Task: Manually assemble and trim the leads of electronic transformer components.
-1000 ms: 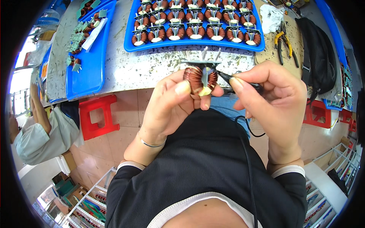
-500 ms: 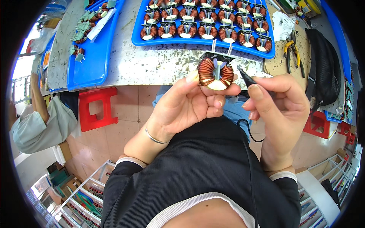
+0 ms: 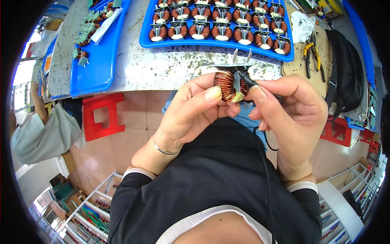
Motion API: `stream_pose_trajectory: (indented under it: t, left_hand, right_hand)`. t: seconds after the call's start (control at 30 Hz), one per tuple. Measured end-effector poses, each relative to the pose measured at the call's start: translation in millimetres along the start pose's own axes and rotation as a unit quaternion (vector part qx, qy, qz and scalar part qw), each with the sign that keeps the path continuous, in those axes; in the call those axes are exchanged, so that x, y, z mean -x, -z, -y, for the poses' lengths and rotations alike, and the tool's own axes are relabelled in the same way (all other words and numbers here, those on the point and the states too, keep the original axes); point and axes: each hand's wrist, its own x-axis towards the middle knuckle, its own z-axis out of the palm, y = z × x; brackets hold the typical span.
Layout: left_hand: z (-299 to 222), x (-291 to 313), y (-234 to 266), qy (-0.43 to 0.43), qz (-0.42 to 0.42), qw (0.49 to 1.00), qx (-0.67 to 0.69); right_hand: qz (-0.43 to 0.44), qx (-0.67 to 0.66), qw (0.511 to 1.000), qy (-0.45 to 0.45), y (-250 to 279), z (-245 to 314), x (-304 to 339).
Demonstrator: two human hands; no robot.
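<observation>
My left hand [image 3: 195, 110] holds a round copper coil [image 3: 227, 84] up over the worktop [image 3: 170, 67]. My right hand [image 3: 290, 110] pinches a thin black tool [image 3: 260, 87] against it. A blue tray [image 3: 211, 42] of coils sits behind.

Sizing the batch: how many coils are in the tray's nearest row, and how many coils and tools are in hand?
Coils in nearest row of blue tray: 7
Coil in left hand: 1
Black corded tool in right hand: 1
Total: 9
</observation>
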Motion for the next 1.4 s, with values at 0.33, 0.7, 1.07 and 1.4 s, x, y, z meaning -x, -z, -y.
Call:
stream_pose_trajectory:
  t: [0.33,0.7,1.07,1.4]
  left_hand:
    - [-1,0,-2,-0.017,-0.020,0.999,-0.045]
    - [-2,-2,1,0.008,0.015,1.000,-0.014]
    - [-1,-2,-1,-0.030,-0.012,0.998,-0.046]
    - [-2,-2,-2,-0.066,-0.045,0.992,-0.096]
  right_hand:
    - [0.004,-0.001,1.000,-0.025,-2,4,-1]
    - [-0.039,0.032,0.997,-0.060,2,14,3]
    - [-0.006,0.035,0.998,-0.052,2,8,0]
    - [-0.003,0.030,0.999,-0.035,3,6,-1]
